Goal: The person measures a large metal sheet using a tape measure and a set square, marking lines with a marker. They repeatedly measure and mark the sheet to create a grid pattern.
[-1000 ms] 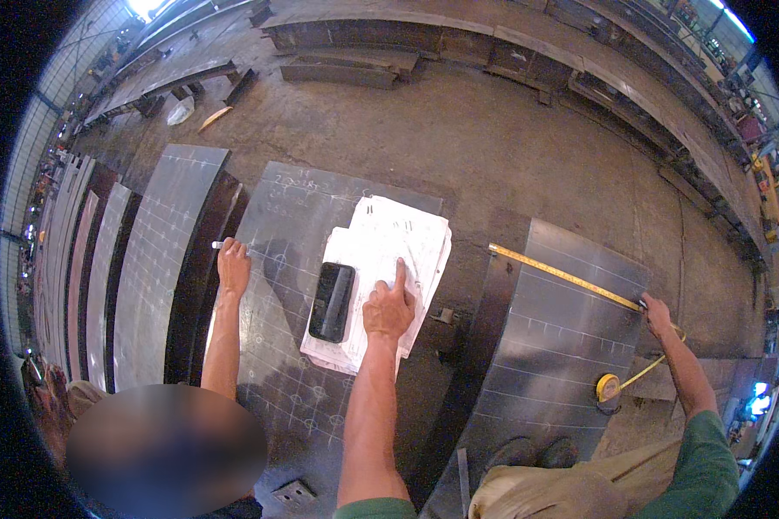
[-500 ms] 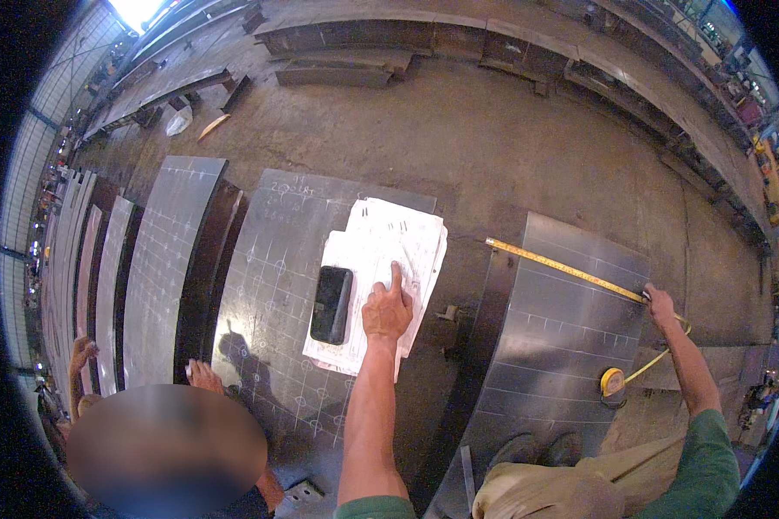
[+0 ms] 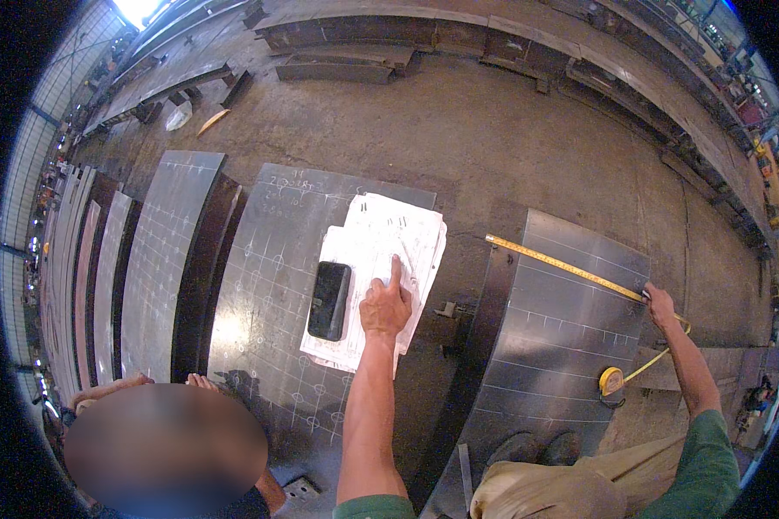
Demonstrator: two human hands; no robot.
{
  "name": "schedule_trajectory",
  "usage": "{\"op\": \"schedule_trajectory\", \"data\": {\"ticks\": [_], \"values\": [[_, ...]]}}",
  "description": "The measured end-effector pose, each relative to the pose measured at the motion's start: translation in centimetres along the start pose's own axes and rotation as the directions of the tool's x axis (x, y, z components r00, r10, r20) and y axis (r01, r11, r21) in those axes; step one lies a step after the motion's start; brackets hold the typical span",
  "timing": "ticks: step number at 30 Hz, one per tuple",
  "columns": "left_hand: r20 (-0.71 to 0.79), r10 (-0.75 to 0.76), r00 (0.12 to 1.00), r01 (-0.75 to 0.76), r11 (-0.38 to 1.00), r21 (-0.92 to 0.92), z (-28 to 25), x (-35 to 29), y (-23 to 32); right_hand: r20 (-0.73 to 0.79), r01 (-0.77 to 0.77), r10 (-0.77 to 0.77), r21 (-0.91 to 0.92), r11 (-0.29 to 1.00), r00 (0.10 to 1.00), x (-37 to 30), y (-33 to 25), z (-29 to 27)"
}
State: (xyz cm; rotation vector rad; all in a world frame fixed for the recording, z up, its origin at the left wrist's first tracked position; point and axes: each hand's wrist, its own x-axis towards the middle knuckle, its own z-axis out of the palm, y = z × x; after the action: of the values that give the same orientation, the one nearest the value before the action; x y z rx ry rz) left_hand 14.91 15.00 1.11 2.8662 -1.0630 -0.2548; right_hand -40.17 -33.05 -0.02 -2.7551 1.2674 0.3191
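Tape (image 3: 567, 270) lies across the plate (image 3: 554, 368), gripped near the right edge by your right hand (image 3: 660, 305), while your empty left hand (image 3: 385, 309) points at the papers (image 3: 385, 229), and the tape could skew if that grip loosens.

At centre frame, the person's left hand (image 3: 385, 307) points an index finger (image 3: 395, 272) over white paper sheets (image 3: 389, 216) bearing a black rectangular phone (image 3: 329, 301). At right, the right hand (image 3: 660, 306) grips a yellow measuring tape (image 3: 563, 267) (round case (image 3: 610, 380) lower down) across a grey steel plate (image 3: 554, 346).
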Motion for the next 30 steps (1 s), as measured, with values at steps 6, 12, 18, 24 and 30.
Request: {"op": "schedule_trajectory", "data": {"ticks": [6,12,18,24,30], "values": [[0.029,-0.013,0.999,0.013,1.000,-0.003,0.0,0.2,0.0,-0.049,0.040,-0.041,-0.035,0.999,0.998,-0.2,0.5,0.3],[0.052,-0.031,0.998,0.031,1.000,-0.002,-0.3,0.0,-0.2,0.015,0.031,-0.031,-0.003,0.999,0.999,-0.3,-1.2,-0.4],[0.077,-0.031,0.997,0.032,0.999,-0.011,-0.8,0.2,0.3,-0.049,0.034,-0.036,-0.022,0.999,0.998,-0.4,-0.1,-0.1],[0.075,-0.028,0.997,0.029,0.999,-0.015,-0.8,0.3,0.4,-0.045,0.038,-0.038,0.001,0.999,0.998,-0.3,0.4,0.3],[0.049,-0.029,0.998,0.030,0.999,-0.019,-0.5,0.2,0.1,0.032,-0.003,0.004,-0.032,0.999,0.999,-0.1,-0.8,-0.5]]}}
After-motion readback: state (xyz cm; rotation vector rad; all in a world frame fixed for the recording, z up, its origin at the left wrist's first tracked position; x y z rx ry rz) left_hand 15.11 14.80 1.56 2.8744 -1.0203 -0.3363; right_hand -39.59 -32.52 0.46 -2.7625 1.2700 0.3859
